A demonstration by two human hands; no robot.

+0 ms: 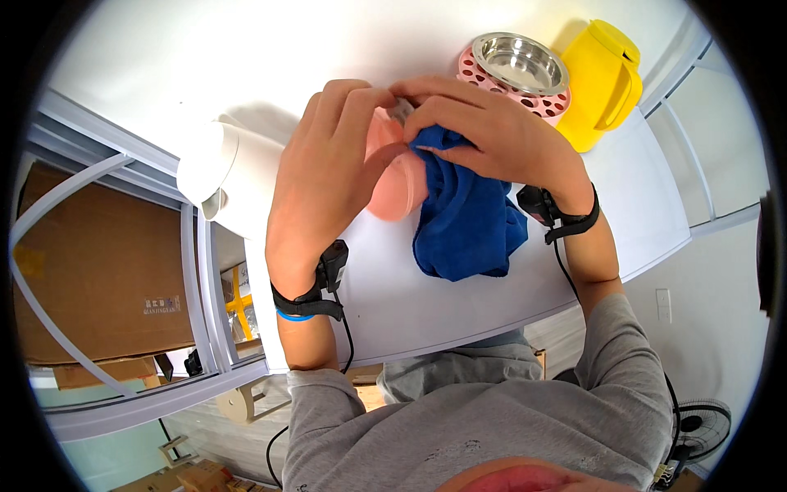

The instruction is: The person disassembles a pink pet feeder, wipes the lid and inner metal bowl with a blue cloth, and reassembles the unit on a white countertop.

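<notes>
head view: a white table [459, 287] curves across the picture, bare along its near edge. the left hand [328, 176] is wrapped around a pink cup [398, 184] held just above the table's middle. the right hand [484, 135] is closed on a blue cloth [467, 221], pressing it against the cup; the cloth hangs down onto the table. behind them stand a steel bowl [520, 61] in a pink perforated holder [492, 78] and a yellow jug [602, 82], touching each other. a white kettle-like vessel [225, 172] sits left. a cardboard box [98, 262] lies below the table's left; a fan [697, 426] stands on the floor at right.
</notes>
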